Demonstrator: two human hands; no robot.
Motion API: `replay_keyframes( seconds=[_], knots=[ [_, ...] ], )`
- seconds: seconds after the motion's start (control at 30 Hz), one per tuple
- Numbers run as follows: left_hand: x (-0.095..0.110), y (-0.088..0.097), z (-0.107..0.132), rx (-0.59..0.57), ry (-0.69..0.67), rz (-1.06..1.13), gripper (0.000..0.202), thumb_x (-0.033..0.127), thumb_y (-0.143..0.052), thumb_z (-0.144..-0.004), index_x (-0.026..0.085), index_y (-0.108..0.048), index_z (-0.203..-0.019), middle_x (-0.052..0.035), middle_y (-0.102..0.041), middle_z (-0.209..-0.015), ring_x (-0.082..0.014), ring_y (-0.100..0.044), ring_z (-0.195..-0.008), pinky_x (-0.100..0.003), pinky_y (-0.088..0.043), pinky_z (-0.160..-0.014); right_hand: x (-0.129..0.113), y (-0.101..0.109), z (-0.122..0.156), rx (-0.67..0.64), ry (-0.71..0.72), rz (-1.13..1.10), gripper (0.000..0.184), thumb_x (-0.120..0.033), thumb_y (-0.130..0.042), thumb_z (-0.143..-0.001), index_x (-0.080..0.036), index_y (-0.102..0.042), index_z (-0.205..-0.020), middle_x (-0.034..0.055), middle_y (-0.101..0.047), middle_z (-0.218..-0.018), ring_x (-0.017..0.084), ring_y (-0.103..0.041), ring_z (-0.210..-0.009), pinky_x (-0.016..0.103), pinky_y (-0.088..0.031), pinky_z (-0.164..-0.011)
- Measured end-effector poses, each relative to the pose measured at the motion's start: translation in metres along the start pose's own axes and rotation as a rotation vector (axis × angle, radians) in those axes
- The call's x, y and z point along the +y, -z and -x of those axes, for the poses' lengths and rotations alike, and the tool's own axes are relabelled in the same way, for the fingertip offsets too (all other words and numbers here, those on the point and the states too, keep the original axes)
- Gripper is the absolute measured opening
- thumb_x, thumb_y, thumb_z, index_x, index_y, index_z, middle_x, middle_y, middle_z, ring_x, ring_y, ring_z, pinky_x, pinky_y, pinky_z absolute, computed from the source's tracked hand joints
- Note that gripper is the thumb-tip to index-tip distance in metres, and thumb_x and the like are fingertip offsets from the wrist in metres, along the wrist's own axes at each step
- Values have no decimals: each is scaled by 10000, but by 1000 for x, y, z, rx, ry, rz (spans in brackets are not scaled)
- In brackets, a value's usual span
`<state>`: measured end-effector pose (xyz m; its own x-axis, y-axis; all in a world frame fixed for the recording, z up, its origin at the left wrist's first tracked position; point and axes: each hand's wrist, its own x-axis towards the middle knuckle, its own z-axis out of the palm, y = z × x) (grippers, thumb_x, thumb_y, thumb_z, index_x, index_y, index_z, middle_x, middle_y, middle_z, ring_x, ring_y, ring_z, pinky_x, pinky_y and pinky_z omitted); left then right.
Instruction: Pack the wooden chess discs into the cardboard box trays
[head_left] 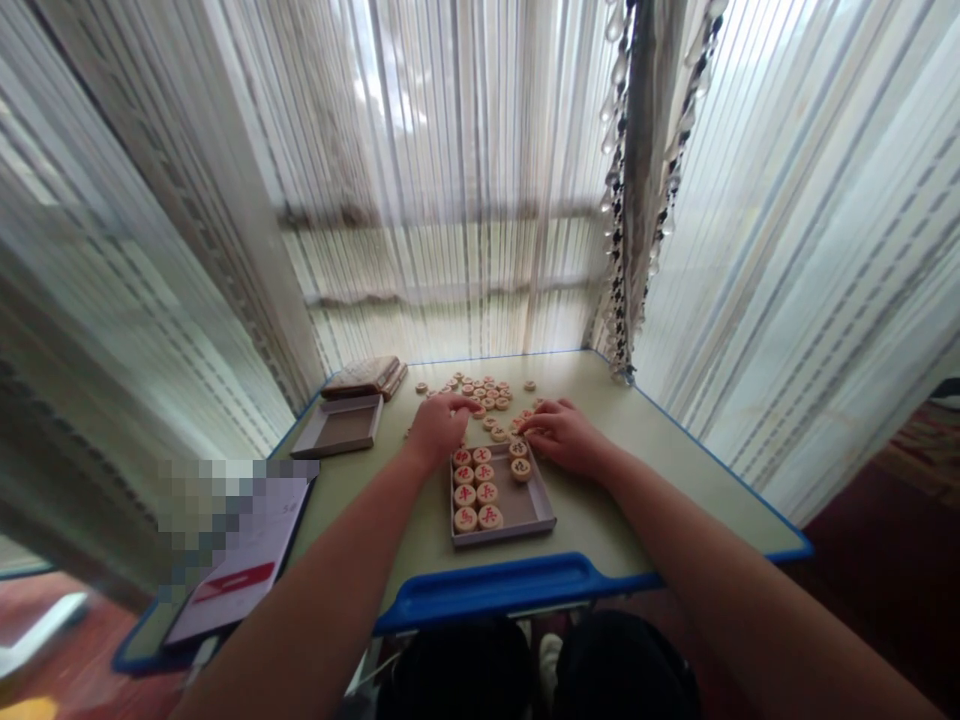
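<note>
A shallow grey box (534, 512) sits near the table's front edge, with several round wooden chess pieces (474, 492) laid in rows on its left side. Beyond it, loose chess pieces (487, 392) lie scattered on the table. My left hand (437, 425) rests palm down past the box's far left corner, fingers curled over pieces in the pile. My right hand (564, 435) lies at the box's far right corner, its fingertips pinched on a piece at the pile's edge.
A second grey box half (339, 426) lies at the left, with a folded brown board (365, 377) behind it. A paper sheet on a clipboard (241, 562) covers the left front. The table has a blue rim (495, 590). Sheer curtains (465, 180) surround it closely.
</note>
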<state>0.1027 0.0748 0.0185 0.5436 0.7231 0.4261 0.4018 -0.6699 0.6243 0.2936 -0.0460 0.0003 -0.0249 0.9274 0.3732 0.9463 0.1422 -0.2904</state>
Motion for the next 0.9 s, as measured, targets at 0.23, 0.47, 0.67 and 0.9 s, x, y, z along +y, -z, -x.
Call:
replay_keyframes(
  seconds=[0.23, 0.47, 0.67, 0.9],
  knots=[
    [-20, 10, -5, 127, 180, 286, 360, 82, -382, -571, 142, -690, -747, -43, -695, -765, -153, -620, -731, -263, -489, -682, 8, -4, -4, 200, -126, -10, 392, -221, -464, -799, -229, -541, -1184, 52, -611, -986, 190, -498, -909, 324, -356, -882],
    [-20, 10, -5, 116, 183, 244, 387, 84, -375, -555, 143, -694, -766, -47, -697, -834, -163, -618, -776, -285, -487, -724, 13, -11, -5, 125, -291, 51, 368, -283, -442, -821, -153, -542, -1151, 117, -571, -1152, 215, -502, -1055, 352, -327, -942],
    [-19, 9, -5, 74, 156, 222, 352, 111, -410, -587, 146, -689, -799, -48, -693, -856, -170, -612, -813, -285, -481, -758, 16, -6, -8, 256, -388, -88, 342, -236, -350, -856, -129, -530, -1125, 119, -610, -1071, 180, -558, -969, 287, -408, -840],
    [-19, 19, -3, -84, 3, -28, 347, 131, -426, -594, 190, -694, -807, -30, -668, -927, -182, -595, -883, -270, -475, -772, 23, -1, -6, 301, -492, -51, 290, -253, -383, -843, -152, -594, -1013, 101, -655, -966, 184, -591, -849, 282, -421, -761]
  ],
)
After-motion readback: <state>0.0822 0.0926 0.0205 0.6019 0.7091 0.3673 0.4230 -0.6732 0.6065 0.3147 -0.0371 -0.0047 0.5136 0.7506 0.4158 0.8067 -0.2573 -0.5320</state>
